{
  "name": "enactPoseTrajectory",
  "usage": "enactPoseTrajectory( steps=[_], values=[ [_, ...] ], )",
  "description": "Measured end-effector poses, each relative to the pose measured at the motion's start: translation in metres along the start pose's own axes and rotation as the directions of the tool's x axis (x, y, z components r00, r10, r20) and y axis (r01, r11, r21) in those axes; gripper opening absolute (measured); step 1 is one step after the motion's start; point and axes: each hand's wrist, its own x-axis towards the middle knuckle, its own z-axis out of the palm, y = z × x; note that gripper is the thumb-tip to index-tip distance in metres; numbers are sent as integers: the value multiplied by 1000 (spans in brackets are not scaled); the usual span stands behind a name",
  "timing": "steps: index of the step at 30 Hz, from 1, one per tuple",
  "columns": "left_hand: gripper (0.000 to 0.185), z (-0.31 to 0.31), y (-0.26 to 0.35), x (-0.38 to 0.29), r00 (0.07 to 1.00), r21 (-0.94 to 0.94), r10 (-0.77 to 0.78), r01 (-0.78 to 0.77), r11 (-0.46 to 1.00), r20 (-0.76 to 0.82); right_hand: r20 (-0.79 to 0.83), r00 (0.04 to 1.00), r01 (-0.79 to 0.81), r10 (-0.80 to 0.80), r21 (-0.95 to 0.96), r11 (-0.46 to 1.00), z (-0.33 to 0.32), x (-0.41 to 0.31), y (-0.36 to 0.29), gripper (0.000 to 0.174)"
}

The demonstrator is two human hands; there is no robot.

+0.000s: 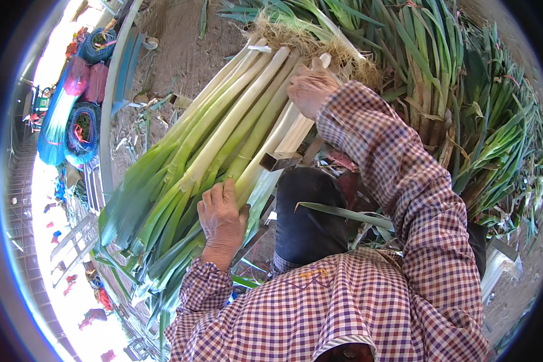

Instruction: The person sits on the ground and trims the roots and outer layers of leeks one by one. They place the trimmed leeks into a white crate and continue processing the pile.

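A row of long leeks [221, 135] lies slantwise before me, white shanks at the top and green leaves toward the lower left. My left hand [221, 221] grips the nearest leek [271, 140] where its shank turns to leaf, with the thumb on the near side. Up by the roots [280, 34], my right hand [312, 88] is closed around the white end of a leek; its fingertips are partly hidden. Under the near side of the row, the open end of a square metal tube [279, 161] sticks out beside a pale board [296, 135].
More leeks [425, 59] are heaped at the upper right, some tied with pink string. To the left, beyond a pale rail [115, 95], stand wrapped leek bundles [56, 122]. My dark-clad knee [310, 212] is close below the tube. Leaf scraps litter the bare ground [176, 40].
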Motion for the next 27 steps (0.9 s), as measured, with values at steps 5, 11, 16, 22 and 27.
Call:
enactPoseTrajectory(
  steps=[5,11,16,22,27],
  values=[
    [77,-2,-5,-3,998,46,27,-24,999,-55,125,991,33,-37,34,999,-14,15,5,13],
    [83,0,-5,1,999,-45,2,-4,999,-43,225,974,-2,-4,23,1000,-10,25,1,25],
    [77,-1,-6,-4,996,-15,59,-60,998,-59,53,998,16,-17,11,1000,1,5,6,25],
    [58,-3,-25,10,979,-3,130,-132,991,-155,-61,994,-85,88,54,995,17,4,2,34],
    [50,32,-19,9,973,233,141,-96,968,-184,-190,980,-68,55,-63,996,33,-1,-2,28]
  ],
)
